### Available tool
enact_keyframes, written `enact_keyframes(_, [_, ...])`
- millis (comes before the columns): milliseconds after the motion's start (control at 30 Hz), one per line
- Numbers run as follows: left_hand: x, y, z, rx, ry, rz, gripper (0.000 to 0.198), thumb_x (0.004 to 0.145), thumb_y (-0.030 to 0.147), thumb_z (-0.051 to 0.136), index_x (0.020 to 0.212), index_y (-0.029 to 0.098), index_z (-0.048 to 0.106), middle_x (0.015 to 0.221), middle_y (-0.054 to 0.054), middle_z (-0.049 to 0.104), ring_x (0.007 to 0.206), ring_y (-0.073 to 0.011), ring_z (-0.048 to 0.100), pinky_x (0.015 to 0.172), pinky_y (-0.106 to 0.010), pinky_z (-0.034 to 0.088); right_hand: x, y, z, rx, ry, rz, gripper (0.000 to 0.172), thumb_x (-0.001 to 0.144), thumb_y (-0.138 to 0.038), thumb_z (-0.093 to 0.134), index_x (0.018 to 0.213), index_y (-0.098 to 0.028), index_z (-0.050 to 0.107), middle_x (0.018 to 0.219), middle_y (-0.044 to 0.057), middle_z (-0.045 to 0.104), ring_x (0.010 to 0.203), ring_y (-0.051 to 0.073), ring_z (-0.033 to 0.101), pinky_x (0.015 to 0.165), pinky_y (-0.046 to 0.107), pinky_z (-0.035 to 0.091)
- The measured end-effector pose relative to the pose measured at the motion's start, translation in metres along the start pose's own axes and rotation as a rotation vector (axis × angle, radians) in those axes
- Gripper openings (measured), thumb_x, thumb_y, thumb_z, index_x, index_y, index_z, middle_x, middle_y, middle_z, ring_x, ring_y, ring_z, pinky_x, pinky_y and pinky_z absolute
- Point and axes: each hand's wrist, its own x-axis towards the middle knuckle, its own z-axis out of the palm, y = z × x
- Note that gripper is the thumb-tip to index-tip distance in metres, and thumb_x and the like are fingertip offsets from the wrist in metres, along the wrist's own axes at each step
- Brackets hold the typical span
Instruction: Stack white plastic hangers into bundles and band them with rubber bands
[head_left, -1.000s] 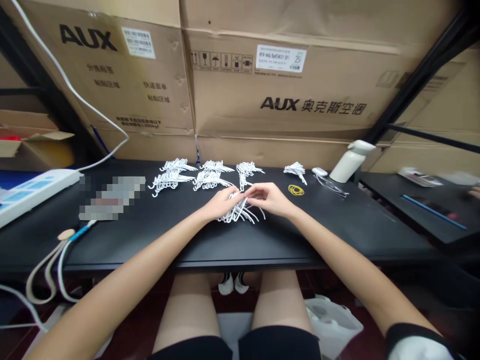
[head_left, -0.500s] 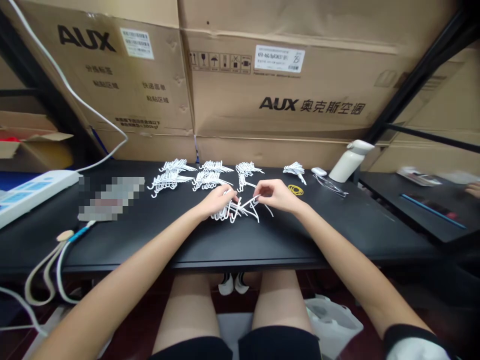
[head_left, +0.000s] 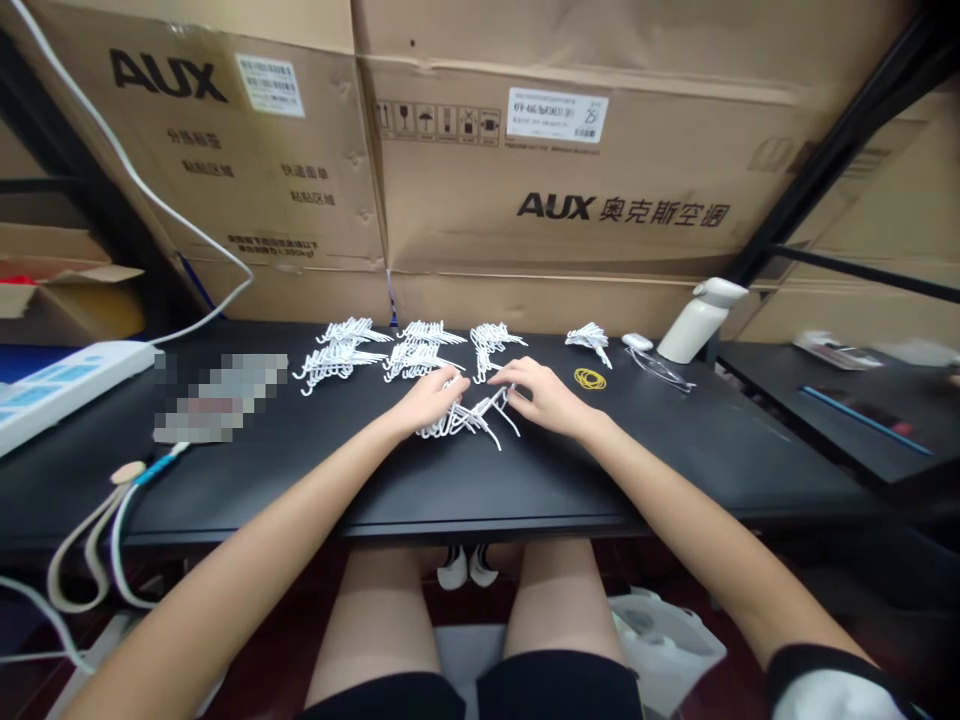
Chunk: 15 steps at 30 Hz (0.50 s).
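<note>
Low over the black table (head_left: 570,470), my left hand (head_left: 427,402) is closed around a bunch of small white hangers (head_left: 448,425), their hooked ends hanging below my fingers. My right hand (head_left: 541,398) reaches in from the other side, thumb and fingers bent around the end of a white hanger (head_left: 489,408) that crosses the bunch. Its exact grip is partly hidden. Behind my hands lie stacked groups of the same hangers: one at left (head_left: 341,358), one in the middle (head_left: 420,350), one near my right fingers (head_left: 491,340), and a smaller bundle (head_left: 589,340) farther right.
Yellow rubber bands (head_left: 590,379) lie right of my right hand. Beyond them are glasses (head_left: 660,370), a white case (head_left: 637,342) and a white bottle (head_left: 701,322). At left are a blurred-out phone (head_left: 225,395) and a power strip (head_left: 75,385). Cardboard boxes (head_left: 465,230) stand behind.
My right hand has shifted slightly left and its fingers have loosened from their tight pinch. The white hangers between my hands have changed angle. My left hand keeps hold of the bunch.
</note>
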Motion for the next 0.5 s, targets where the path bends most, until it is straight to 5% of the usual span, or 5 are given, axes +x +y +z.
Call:
enact_keyframes(133, [-0.001, 0.003, 0.002, -0.048, -0.052, -0.018, 0.028, 0.082, 0.035, 0.05, 0.059, 0.019, 0.05, 0.061, 0.001, 0.049, 0.06, -0.0142, 0.043, 0.057, -0.025, 0.032, 0.002, -0.013, 0.01, 0.065, -0.063, -0.142, 0.048, 0.072, 0.003, 0.043, 0.106, -0.021, 0.065, 0.11, 0.007, 0.066, 0.101, 0.021, 0.057, 0.091, 0.037, 0.044])
enact_keyframes(300, [-0.003, 0.004, 0.0, -0.155, -0.154, -0.165, 0.025, 0.081, 0.035, 0.05, 0.062, 0.019, 0.051, 0.059, 0.001, 0.05, 0.049, -0.0124, 0.043, 0.043, -0.023, 0.034, 0.002, -0.018, 0.02, 0.158, -0.142, -0.082, 0.035, 0.068, 0.005, 0.042, 0.08, -0.018, 0.065, 0.082, 0.004, 0.068, 0.079, 0.017, 0.061, 0.078, 0.031, 0.048])
enact_keyframes(500, [-0.002, 0.006, -0.006, -0.302, -0.156, -0.301, 0.02, 0.076, 0.032, 0.057, 0.062, 0.018, 0.053, 0.056, 0.001, 0.052, 0.039, -0.0106, 0.046, 0.034, -0.021, 0.037, 0.0, -0.015, 0.017, 0.248, -0.152, -0.072, 0.03, 0.066, 0.005, 0.043, 0.063, -0.018, 0.062, 0.089, 0.004, 0.068, 0.085, 0.016, 0.062, 0.079, 0.029, 0.048])
